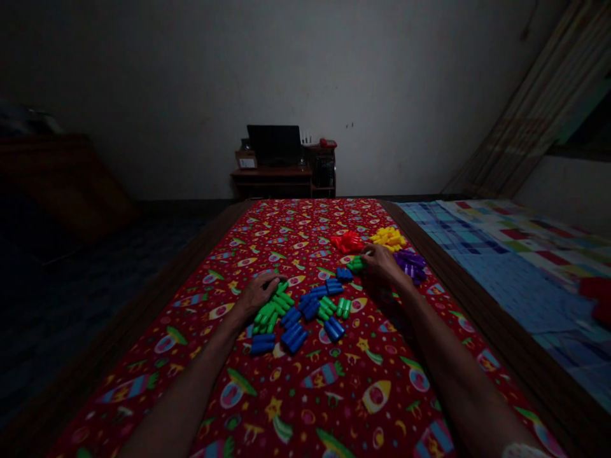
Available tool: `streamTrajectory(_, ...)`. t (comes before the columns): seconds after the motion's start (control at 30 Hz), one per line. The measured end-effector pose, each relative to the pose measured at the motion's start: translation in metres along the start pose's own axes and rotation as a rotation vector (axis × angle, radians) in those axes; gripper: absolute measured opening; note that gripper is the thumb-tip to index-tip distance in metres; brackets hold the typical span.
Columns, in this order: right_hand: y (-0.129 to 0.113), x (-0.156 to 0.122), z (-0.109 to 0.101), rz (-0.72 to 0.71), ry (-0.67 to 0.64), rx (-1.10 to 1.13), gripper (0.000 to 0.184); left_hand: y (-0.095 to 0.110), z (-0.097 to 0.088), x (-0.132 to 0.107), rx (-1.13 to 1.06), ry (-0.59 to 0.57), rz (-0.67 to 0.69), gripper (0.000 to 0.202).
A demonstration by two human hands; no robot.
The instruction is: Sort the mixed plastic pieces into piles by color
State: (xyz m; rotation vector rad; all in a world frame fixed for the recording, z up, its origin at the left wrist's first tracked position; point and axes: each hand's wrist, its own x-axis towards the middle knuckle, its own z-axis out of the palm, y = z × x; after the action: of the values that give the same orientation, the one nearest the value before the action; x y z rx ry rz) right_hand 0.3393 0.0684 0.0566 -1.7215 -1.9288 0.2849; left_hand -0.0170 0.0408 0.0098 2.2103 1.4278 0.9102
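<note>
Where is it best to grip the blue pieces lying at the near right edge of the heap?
Pinch the blue pieces across their short width, at mid-length, on the long sides. Come from above and the right: they lie flat on the red mat, which is bare there, while green pieces crowd the far side.

Both my forearms [191, 375] run bare from the bottom edge of the frame up to the wrists. My left hand [260, 291] and right hand [382, 262] are bare too. A white strip [522, 451], perhaps cloth, crosses my right arm at the lower right edge.
</note>
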Motion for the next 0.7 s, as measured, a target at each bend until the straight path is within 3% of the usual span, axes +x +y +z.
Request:
streamTrajectory(0.1,0.004,-0.005,-0.002,-0.01,-0.025,-0.107,0.023,0.001,-0.001,0.0,-0.004,-0.006,0.003,0.044)
streamTrajectory(0.23,-0.029,-0.012,-0.006,-0.142,-0.022,-0.089,0.028,0.002,-0.001,-0.002,-0.035,0.007,-0.012,0.041)
streamTrajectory(0.37,-0.076,-0.032,-0.011,-0.345,-0.42,-0.177,0.021,0.0,0.0,-0.003,-0.066,0.031,-0.048,0.042)
streamTrajectory(0.47,-0.097,-0.055,-0.009,-0.357,-0.51,-0.382,0.014,-0.002,0.001,-0.003,-0.069,0.024,-0.039,0.042)
streamTrajectory(0.6,-0.099,-0.076,-0.004,-0.371,-0.481,-0.441,0.015,0.0,0.001,-0.003,-0.062,0.02,-0.012,0.039)
streamTrajectory(0.7,-0.089,-0.074,-0.006,-0.407,-0.53,-0.355,0.022,0.0,0.001,-0.003,-0.049,0.029,0.0,0.037)
